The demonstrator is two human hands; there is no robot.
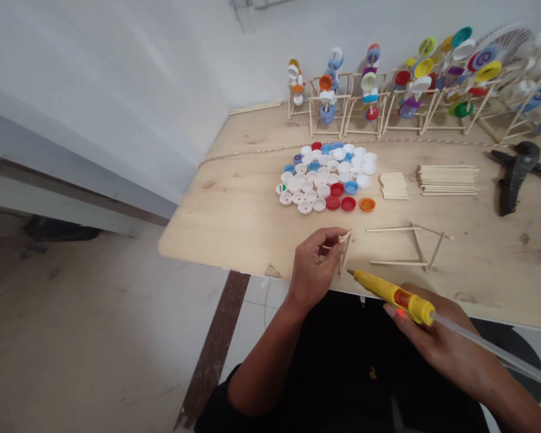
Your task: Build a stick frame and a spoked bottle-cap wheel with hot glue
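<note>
In my left hand (pixel 314 264), thumb and fingers pinch a small frame of thin wooden sticks (pixel 348 248) just above the table's front edge. My right hand (pixel 437 331) is wrapped round a yellow hot glue gun (pixel 390 292), its red light lit and a long clear glue stick (pixel 491 346) coming out of the back. The gun's tip points left, close to the lower end of the held sticks; I cannot tell whether it touches them. Right of my left hand, a partly built stick frame (pixel 418 245) lies on the wooden table (pixel 234 210).
Many bottle caps (pixel 313 177), mostly white, lie beyond my left hand. To their right are short sticks (pixel 394 186), longer sticks (pixel 448 180) and a black clamp-like tool (pixel 518 174). Finished stick stands with coloured caps (pixel 370 90) line the wall. A cord (pixel 247 153) crosses the table.
</note>
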